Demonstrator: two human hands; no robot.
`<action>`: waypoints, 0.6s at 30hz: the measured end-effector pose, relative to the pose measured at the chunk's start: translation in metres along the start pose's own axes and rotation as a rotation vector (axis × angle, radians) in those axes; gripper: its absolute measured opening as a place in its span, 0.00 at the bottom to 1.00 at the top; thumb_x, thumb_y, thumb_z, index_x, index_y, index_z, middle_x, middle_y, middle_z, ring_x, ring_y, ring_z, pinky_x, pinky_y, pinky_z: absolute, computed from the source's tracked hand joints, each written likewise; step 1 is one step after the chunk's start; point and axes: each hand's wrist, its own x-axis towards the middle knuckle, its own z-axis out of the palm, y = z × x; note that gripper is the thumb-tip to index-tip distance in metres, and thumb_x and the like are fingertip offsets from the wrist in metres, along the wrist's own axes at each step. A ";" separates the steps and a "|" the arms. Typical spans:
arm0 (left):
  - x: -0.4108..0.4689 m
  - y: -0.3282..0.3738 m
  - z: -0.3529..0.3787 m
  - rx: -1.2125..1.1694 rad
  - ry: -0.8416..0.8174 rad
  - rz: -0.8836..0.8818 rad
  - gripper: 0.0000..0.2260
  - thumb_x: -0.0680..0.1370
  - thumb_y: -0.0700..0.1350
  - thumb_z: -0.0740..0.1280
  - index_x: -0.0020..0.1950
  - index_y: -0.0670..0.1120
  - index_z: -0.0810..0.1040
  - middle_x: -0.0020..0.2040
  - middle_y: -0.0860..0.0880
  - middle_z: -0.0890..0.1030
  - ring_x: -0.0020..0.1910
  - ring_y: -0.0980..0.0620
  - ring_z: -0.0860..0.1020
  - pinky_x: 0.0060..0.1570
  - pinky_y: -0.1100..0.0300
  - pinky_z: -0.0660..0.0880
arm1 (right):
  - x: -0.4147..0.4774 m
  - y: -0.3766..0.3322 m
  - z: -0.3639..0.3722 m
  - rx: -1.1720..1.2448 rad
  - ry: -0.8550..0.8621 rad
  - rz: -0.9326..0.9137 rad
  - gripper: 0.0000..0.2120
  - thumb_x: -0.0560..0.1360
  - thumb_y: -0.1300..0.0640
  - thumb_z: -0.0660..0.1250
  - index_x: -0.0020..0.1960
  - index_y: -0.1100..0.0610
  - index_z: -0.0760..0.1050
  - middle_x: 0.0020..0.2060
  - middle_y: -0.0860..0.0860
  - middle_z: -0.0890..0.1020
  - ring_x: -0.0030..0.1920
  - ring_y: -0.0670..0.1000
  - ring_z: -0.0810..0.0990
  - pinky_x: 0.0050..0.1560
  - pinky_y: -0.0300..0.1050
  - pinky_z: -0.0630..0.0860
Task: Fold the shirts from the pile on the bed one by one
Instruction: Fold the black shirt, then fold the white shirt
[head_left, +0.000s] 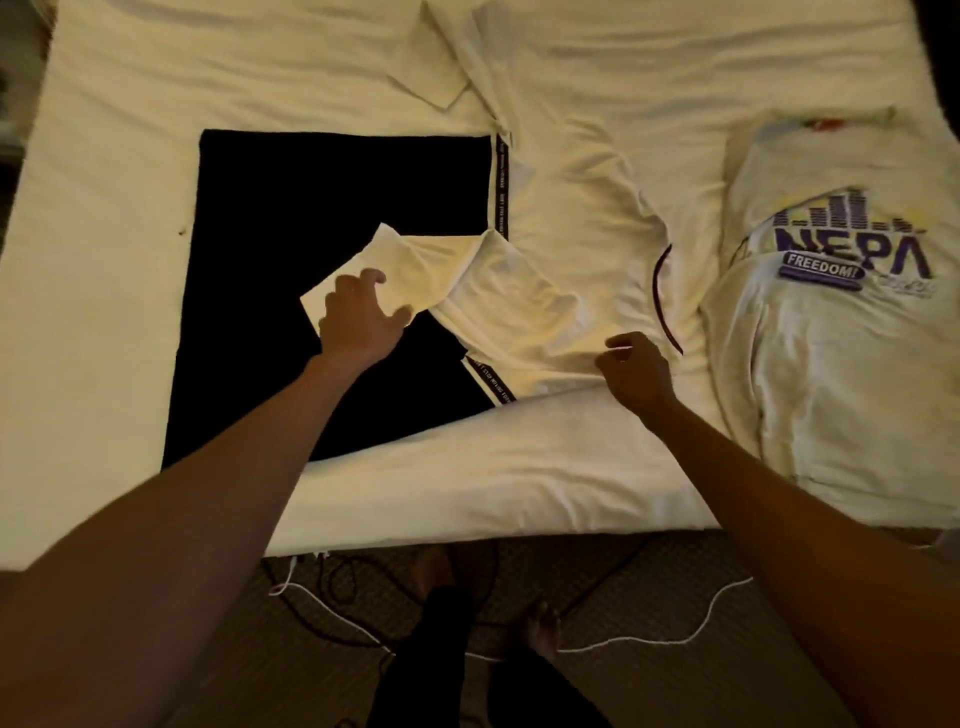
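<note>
Bed (104, 156) w/ cream sheet bearing all the clothes: 1 two-tone shirt (337, 182) spread mid-bed, 1 pile (810, 415) at rt side, 1 loose white cloth (441, 67) crumpled near far edge. Pile topped by white printed shirt (841, 218), purple "NEPA" + "FREEDOM!" graphic facing up, blurred; no. of garments underneath can't tell. Two-tone shirt lying flat-ish, left half black and smooth, rt half white and wrinkled, 1 dark lettered tape strip (502, 182) running along the black/white join, 1 thin dark curved trim line (661, 301) on the white half. 1 white sleeve (415, 260) folded across onto the black half. Near edge of shirt at bed front, partly covered by a rolled-up fold of sheet. 2 hands, both bare-armed. Left hand (358, 317) on cuff end of sleeve, fingers bent and spread, thumb out to the side; pinching or only pressing, can't tell. Right hand (634, 371) on white half near bed front, fingers curled in, thumb + fingertips pinching a small fold of the white fabric. Hands well apart, sleeve between them. Below bed: patterned floor (649, 582), 1 white cord (675, 636), a tangle of dark cables (332, 597), 2 bare feet (540, 629), dark trouser legs
</note>
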 end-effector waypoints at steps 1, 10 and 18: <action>-0.002 0.001 0.007 0.021 -0.031 -0.013 0.30 0.76 0.57 0.70 0.74 0.50 0.65 0.72 0.41 0.66 0.68 0.36 0.69 0.62 0.42 0.72 | 0.004 0.010 -0.003 -0.111 0.060 -0.061 0.18 0.74 0.58 0.71 0.61 0.59 0.74 0.55 0.57 0.81 0.53 0.57 0.80 0.53 0.51 0.75; 0.025 0.053 0.039 0.122 -0.028 0.137 0.34 0.78 0.54 0.69 0.80 0.56 0.56 0.78 0.46 0.56 0.68 0.37 0.69 0.56 0.42 0.74 | 0.041 0.036 -0.018 -0.576 0.095 -0.083 0.23 0.76 0.41 0.68 0.65 0.54 0.73 0.60 0.54 0.80 0.63 0.61 0.73 0.61 0.56 0.69; 0.088 0.092 0.046 0.181 -0.077 0.042 0.19 0.83 0.47 0.62 0.75 0.49 0.70 0.75 0.43 0.68 0.68 0.38 0.72 0.63 0.45 0.70 | 0.078 0.018 -0.059 -0.378 -0.308 0.004 0.13 0.69 0.46 0.77 0.44 0.54 0.79 0.40 0.49 0.79 0.46 0.51 0.78 0.43 0.43 0.68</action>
